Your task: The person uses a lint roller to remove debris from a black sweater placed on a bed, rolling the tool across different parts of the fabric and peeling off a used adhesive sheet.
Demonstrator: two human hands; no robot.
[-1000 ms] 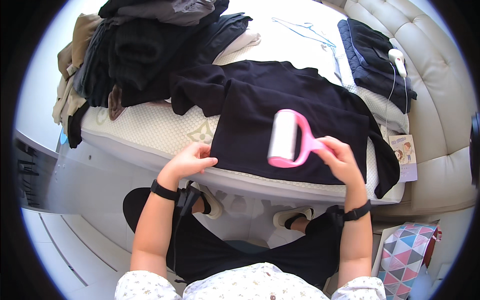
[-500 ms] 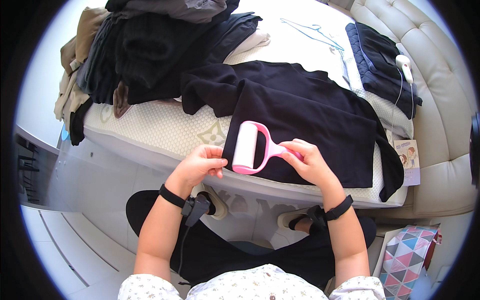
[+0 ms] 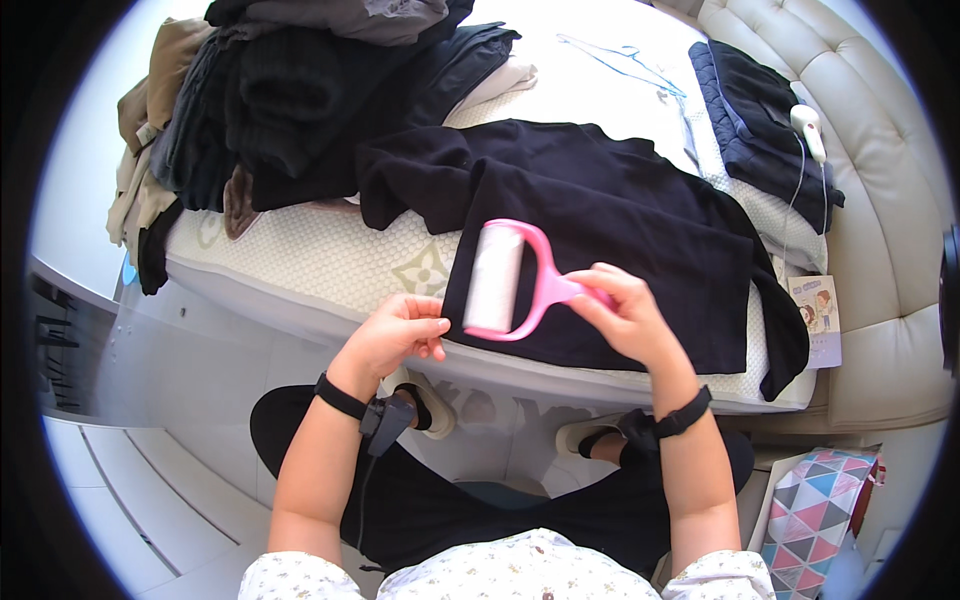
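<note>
A black long-sleeved garment point(image 3: 620, 220) is spread across the near side of the bed. In my right hand point(image 3: 625, 312) is the pink handle of a lint roller point(image 3: 497, 275); the fingers are wrapped round it. The white roll lies over the garment's left part, near its edge; whether it touches the cloth I cannot tell. My left hand point(image 3: 397, 335) is closed, thumb and fingertips pinching the garment's near left corner.
Dark clothes point(image 3: 300, 110) are heaped at the far left of the mattress point(image 3: 290, 255). A blue hanger point(image 3: 625, 62) lies behind the garment. On the right are folded dark clothes point(image 3: 745, 130), a white corded device point(image 3: 807, 132), a booklet point(image 3: 818, 320) and the padded headboard point(image 3: 880, 170).
The lint roller has moved slightly up and is now tilted and a little blurred, with my right hand shifted along with it. My left hand stays at the garment's corner.
</note>
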